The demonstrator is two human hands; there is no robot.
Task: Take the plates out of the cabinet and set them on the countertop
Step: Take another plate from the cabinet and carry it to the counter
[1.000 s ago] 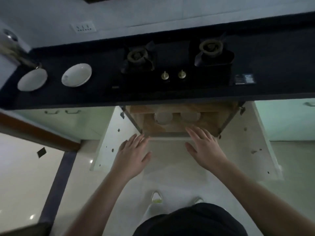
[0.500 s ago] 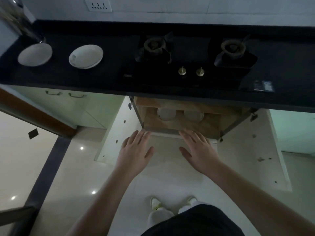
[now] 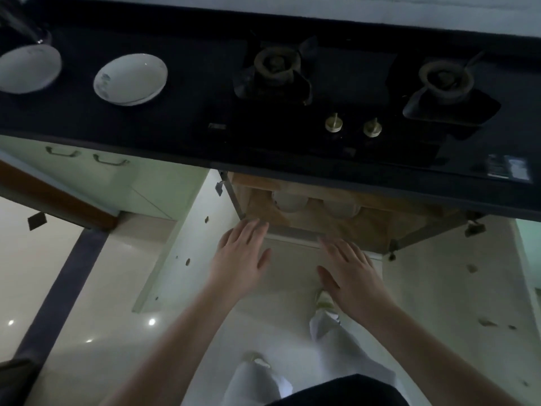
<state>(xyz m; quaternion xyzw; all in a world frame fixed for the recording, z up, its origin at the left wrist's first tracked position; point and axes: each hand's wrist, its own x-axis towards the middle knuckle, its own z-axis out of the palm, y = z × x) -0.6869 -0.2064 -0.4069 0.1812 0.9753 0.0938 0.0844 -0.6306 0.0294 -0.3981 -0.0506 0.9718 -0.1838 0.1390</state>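
Hands: two, both bare, palms down, fingers spread, holding nothing.
Left hand (image 3: 244,259): fingertips reach the front lip of the cabinet (image 3: 363,230) near its left corner.
Right hand (image 3: 349,272): fingertips lie at the same front lip, right of the left hand; the two hands are apart.
Plates on countertop: two, both white, on the dark countertop (image 3: 187,83) at its left end, left of the hob.
Plate, far left (image 3: 27,68): partly cut by the frame edge; a dark object stands just behind it.
Plate, second (image 3: 131,79): shallow and dished, with a faint blue mark on its inner left wall; near the first, not touching it.
Plates in cabinet: two pale round shapes side by side on the wooden shelf, left one (image 3: 288,202) and right one (image 3: 341,209); dim, only their front parts show below the countertop edge.
Cabinet doors: two, both swung open, left door (image 3: 181,244) and right door (image 3: 456,288).
Burners: two, left (image 3: 276,64) and right (image 3: 445,79).
Knobs: two, brass-coloured, (image 3: 333,124) and (image 3: 372,129), side by side between the burners.
Drawer handles: two (image 3: 111,162) on the closed fronts left of the open cabinet.
Shoes: two, pale, on the glossy floor (image 3: 87,288).
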